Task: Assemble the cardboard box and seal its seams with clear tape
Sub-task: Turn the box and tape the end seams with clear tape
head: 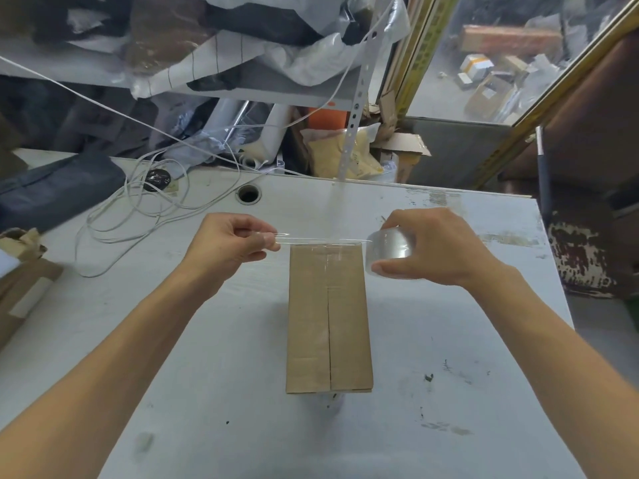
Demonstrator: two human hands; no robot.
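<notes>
Cardboard box sits mid-table, flaps shut, centre seam running 12 to 6. My left hand pinches the free end of the clear tape strip; my right hand is wrapped round the tape roll. Strip spans the box's 12 o'clock edge. I'd keep it taut, lower it square, press from the centre out. Count: one box, one roll, one strip.

bright, even | soft shadow beside box | edges bowed | background soft
</notes>
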